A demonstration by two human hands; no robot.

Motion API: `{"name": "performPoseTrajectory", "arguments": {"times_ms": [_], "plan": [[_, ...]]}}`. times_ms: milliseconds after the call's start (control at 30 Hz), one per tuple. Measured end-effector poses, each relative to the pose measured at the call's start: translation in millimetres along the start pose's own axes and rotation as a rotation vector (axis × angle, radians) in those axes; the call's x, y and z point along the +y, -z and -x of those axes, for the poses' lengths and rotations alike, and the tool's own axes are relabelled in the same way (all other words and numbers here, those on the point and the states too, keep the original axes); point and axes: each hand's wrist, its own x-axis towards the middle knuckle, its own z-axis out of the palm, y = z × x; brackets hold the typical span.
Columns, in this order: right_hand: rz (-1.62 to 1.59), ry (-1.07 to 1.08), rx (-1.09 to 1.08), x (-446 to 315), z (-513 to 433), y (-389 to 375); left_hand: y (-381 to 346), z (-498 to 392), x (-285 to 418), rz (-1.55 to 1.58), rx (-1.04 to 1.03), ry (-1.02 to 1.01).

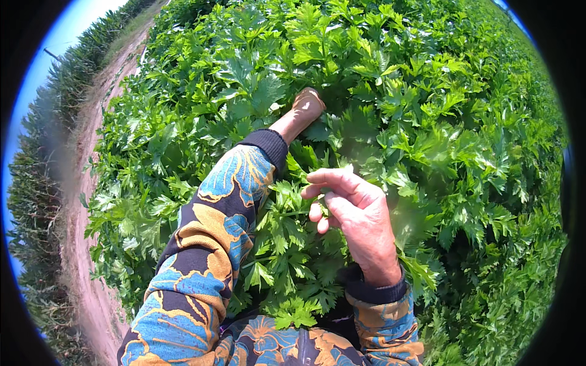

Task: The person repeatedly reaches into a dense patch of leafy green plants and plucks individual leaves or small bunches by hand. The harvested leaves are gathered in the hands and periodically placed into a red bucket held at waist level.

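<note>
Dense, leafy green plants that look like celery [284, 224] fill the space before me. My left hand [309, 103] reaches down into the foliage at upper centre; only its back and wrist show, and its fingers are hidden among the leaves. Nearer my body, my right hand [341, 199] is raised above the leaves with its fingers loosely curled and apart, holding nothing that shows. Both arms wear patterned sleeves with dark ribbed cuffs, and the right cuff [377, 288] brushes close to the leaves.
A bare dirt track [87, 247] runs along the left side of the plants. Beyond it stands a row of tall plants [39, 183], like maize. The leafy crop [494, 192] continues far to the right and ahead.
</note>
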Motion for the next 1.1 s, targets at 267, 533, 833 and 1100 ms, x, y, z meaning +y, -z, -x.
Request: {"name": "performPoseTrajectory", "arguments": {"times_ms": [267, 533, 833, 1100], "plan": [[-0.025, -0.006, 0.071, -3, 5, 14, -65, 36, 30, 0.481, -0.037, -0.023], [-0.005, -0.003, 0.057, -1, 6, 15, -32, 59, 31, 0.336, -0.200, -0.150], [0.016, -0.017, 0.085, -1, 2, 16, -30, 72, -7, 0.122, -0.306, -0.549], [-0.086, 0.066, 0.215, -2, -1, 29, 2, 105, -20, 0.464, -0.457, -0.103]]}}
